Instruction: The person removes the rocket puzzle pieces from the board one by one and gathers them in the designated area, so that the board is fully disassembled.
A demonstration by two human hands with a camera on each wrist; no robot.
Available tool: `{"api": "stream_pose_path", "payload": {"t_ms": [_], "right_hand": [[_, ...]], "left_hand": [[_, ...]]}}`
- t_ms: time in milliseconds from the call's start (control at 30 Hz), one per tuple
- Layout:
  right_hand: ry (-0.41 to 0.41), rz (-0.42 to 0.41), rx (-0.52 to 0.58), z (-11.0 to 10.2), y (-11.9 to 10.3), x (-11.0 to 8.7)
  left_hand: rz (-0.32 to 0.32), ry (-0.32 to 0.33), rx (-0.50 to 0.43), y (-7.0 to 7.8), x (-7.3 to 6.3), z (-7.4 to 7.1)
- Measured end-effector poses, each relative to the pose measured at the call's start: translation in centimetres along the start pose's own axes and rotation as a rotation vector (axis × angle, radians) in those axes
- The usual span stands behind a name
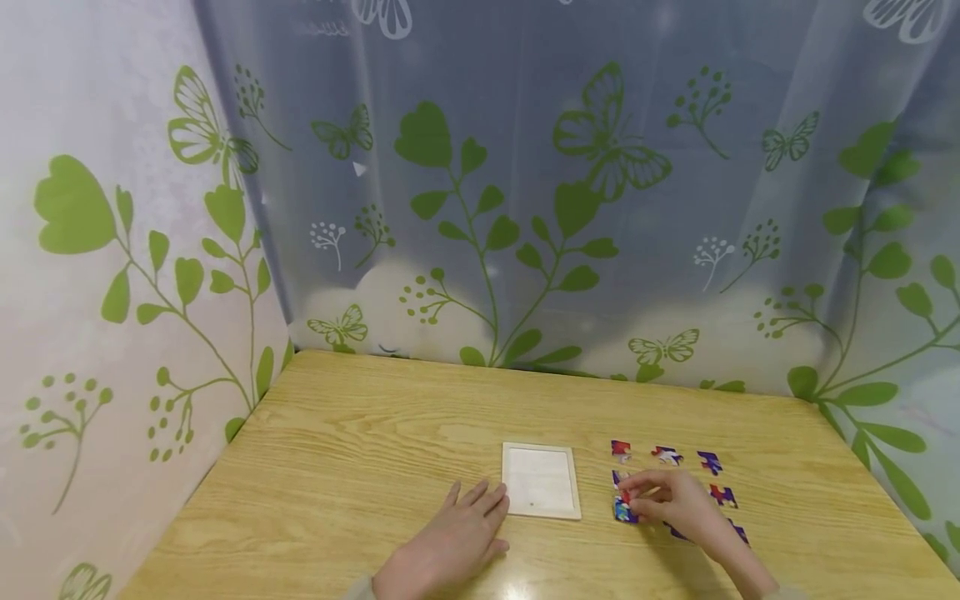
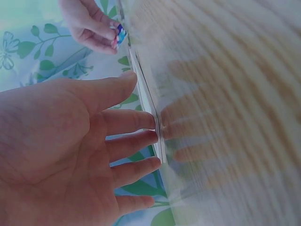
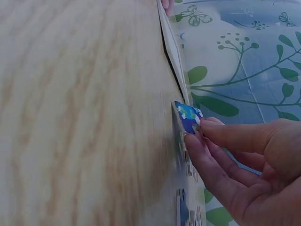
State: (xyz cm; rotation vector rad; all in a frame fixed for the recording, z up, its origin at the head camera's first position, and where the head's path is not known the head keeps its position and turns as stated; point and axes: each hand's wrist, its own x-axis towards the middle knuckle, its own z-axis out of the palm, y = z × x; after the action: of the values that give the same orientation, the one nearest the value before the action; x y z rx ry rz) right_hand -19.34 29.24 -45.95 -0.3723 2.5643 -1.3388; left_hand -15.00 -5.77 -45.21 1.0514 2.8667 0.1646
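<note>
My right hand pinches a jigsaw piece between thumb and fingers. The piece is blue with white and green print, and it is tilted up from the table in the right wrist view. Left of it lies a white puzzle tray with a raised pale rim. My left hand lies palm down with fingers stretched out, fingertips right at the tray's left edge. In the left wrist view its straight fingers show against the tray's side.
Several jigsaw pieces lie spread out around the right hand, among them a red one, a red and white one and a purple one. The wooden table ends at a leaf-and-butterfly curtain behind and at both sides.
</note>
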Motion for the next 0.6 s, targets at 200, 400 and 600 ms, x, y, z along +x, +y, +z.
{"api": "stream_pose_path", "payload": {"t_ms": [200, 400, 600], "right_hand": [[-0.041, 0.008, -0.016, -0.12, 0.41, -0.22], [-0.028, 0.020, -0.070, -0.03, 0.31, -0.07], [-0.019, 0.017, -0.128, 0.03, 0.18, 0.03]], "left_hand": [[0.010, 0.018, 0.025, 0.02, 0.00, 0.03], [0.011, 0.021, 0.017, -0.03, 0.01, 0.10], [0.008, 0.013, -0.011, -0.10, 0.02, 0.11]]}}
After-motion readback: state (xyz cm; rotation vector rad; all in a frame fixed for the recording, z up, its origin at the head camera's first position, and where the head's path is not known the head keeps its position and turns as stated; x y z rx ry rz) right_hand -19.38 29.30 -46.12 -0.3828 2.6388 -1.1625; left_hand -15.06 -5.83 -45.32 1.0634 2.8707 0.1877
